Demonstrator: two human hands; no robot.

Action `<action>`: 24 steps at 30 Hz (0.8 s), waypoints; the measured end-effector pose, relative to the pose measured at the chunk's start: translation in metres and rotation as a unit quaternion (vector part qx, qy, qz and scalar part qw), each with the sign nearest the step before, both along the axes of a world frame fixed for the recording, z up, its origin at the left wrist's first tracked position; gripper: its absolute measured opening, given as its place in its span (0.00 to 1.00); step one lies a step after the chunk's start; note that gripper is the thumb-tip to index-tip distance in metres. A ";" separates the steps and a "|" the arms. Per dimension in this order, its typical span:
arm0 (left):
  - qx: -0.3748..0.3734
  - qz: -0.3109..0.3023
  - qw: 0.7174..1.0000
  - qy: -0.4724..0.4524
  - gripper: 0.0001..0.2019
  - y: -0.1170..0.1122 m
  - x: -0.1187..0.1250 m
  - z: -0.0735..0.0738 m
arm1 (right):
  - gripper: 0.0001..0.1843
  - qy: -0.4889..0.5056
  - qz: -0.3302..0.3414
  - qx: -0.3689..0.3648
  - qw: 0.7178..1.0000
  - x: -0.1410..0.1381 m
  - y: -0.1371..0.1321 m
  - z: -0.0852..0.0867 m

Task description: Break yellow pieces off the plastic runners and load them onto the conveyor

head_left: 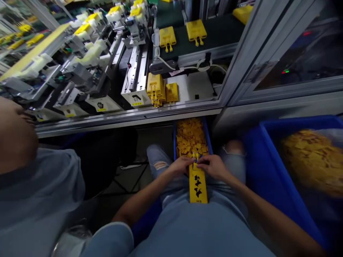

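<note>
My left hand [182, 165] and my right hand [213, 167] meet over my lap, fingers curled together on the top end of a stack of flat yellow plastic tags [198, 185] with black markings. The stack runs down toward my body. Just beyond my hands, a narrow blue bin [206, 134] on my knees holds several loose yellow tags [190, 137]. What exactly each fingertip pinches is too small to make out.
A large blue crate [270, 167] of yellow parts [311, 160] stands at my right. Ahead, a machine bench [128, 116] carries a stack of yellow tags [157, 89] and more on a dark conveyor [195, 32]. Another person's shoulder [34, 192] fills the left edge.
</note>
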State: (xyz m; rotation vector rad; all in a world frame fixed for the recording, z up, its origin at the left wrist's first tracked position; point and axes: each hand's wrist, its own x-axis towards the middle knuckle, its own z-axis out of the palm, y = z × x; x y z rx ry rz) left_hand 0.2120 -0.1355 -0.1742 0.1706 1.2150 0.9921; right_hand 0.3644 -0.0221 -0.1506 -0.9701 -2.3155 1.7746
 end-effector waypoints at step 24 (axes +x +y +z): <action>0.042 -0.061 0.995 0.065 0.21 -0.003 -0.015 0.078 | 0.18 0.011 0.098 -0.111 0.989 -0.005 0.007 0.038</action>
